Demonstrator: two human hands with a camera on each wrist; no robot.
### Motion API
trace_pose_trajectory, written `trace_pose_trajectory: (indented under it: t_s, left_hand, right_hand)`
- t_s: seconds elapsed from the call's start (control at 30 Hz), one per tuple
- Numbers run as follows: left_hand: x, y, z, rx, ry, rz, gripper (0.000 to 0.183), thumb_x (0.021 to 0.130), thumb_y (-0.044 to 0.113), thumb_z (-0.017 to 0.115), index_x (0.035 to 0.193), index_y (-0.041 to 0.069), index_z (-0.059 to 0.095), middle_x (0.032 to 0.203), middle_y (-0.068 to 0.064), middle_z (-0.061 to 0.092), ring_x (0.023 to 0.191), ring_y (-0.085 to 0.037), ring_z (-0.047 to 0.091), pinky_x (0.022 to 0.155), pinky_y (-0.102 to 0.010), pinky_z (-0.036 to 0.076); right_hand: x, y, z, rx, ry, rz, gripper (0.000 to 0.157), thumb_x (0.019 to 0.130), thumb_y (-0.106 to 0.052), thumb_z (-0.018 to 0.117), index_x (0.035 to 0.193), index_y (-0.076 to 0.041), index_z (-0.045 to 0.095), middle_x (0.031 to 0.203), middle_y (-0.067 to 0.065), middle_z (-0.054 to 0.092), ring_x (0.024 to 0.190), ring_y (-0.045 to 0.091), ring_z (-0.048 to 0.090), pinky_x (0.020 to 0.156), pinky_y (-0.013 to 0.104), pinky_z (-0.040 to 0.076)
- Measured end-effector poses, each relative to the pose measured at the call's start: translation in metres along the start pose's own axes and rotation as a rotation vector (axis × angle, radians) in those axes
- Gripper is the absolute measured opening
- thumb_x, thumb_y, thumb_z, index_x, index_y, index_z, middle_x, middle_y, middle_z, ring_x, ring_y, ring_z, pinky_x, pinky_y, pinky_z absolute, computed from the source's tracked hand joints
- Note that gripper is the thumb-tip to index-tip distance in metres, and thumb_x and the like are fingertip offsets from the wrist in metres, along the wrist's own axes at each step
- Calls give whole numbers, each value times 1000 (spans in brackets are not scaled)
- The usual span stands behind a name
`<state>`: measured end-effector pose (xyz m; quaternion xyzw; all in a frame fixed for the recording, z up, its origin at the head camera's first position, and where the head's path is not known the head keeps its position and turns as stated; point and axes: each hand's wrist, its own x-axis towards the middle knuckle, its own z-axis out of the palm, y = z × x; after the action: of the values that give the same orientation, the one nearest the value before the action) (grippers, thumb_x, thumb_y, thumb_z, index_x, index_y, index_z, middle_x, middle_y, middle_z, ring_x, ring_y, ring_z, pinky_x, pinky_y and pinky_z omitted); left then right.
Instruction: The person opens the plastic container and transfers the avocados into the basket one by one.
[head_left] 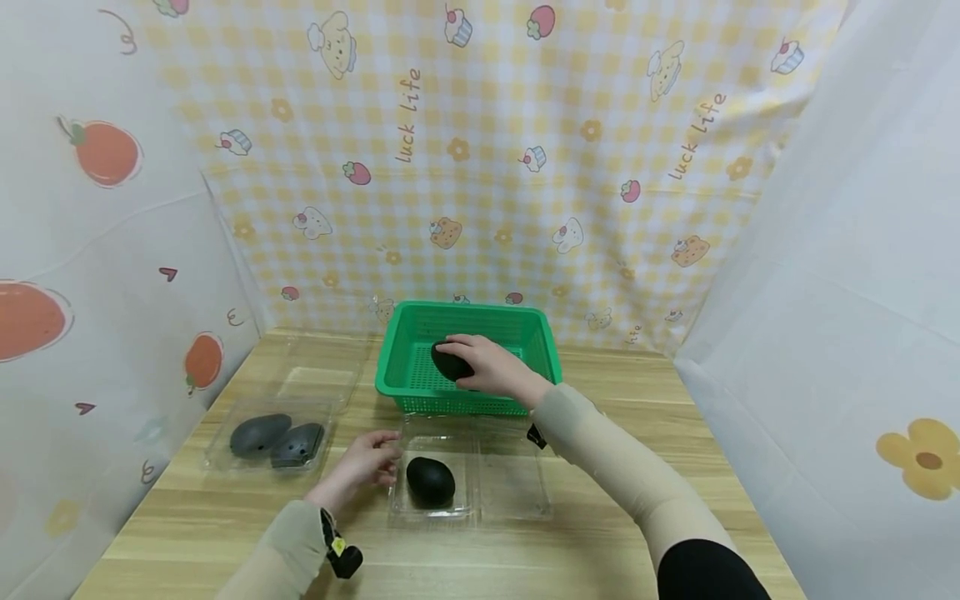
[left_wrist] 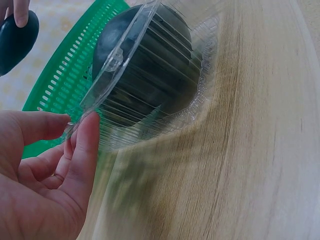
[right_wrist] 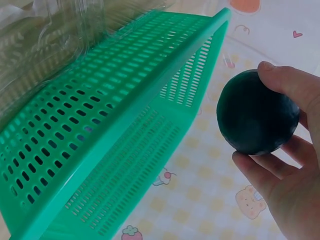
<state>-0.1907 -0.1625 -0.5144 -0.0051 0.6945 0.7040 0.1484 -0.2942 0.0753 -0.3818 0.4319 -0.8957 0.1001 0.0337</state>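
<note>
My right hand (head_left: pixel 495 368) holds a dark, smooth avocado (head_left: pixel 450 363) over the green basket (head_left: pixel 465 403). In the right wrist view the thumb and fingers wrap round this avocado (right_wrist: pixel 257 112), beyond the basket's rim. A clear plastic box (head_left: pixel 442 445) stands in front of the basket, its lid (head_left: pixel 513 479) folded out to the right. Another dark avocado (head_left: pixel 431 483) lies inside it. At the box's left rim is my left hand (head_left: pixel 365 460). The left wrist view shows its thumb and index finger pinching the clear rim (left_wrist: pixel 95 100).
To the left, a closed clear box (head_left: pixel 217 454) contains two dark avocados (head_left: pixel 260 435). Behind it lies more clear plastic packaging (head_left: pixel 318 371). A patterned cloth (head_left: pixel 480 183) hangs behind the wooden table (head_left: pixel 622 500), with white sheets at both sides.
</note>
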Motion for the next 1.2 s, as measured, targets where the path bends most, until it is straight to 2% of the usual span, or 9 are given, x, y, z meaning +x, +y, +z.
trace_pose_trajectory:
  t_s: [0.23, 0.5, 0.73, 1.2]
  left_hand:
    - [3, 3, 5, 1, 49, -59, 45, 82, -2, 51, 124, -11, 38, 81, -10, 46, 58, -17, 50, 51, -30, 51]
    - [7, -2, 3, 10, 60, -56, 44, 83, -1, 51, 124, -9, 39, 81, -9, 47, 57, -16, 50, 50, -31, 51]
    - [6, -1, 3, 7, 51, -58, 46, 82, -1, 52, 125, -10, 38, 84, -10, 47, 58, -16, 50, 51, -30, 51]
    - [4, 2, 4, 0, 62, -59, 46, 83, -1, 53, 125, -9, 38, 84, -11, 46, 58, -17, 49, 50, -32, 51]
  right_hand:
    - [4, 1, 3, 25, -7, 40, 61, 79, -26, 65, 134, -24, 37, 138, 4, 32, 123, 19, 31, 95, 35, 36]
    - [9, 1, 9, 33, -32, 87, 61, 80, -32, 64, 134, -25, 36, 139, 1, 30, 124, 19, 30, 95, 36, 35]
    - [15, 7, 15, 65, -32, 119, 62, 79, -28, 65, 134, -27, 35, 138, 1, 31, 124, 19, 30, 95, 37, 36]
    - [25, 17, 32, 97, -25, 133, 60, 79, -28, 64, 133, -24, 38, 134, 1, 36, 119, 18, 37, 92, 36, 38]
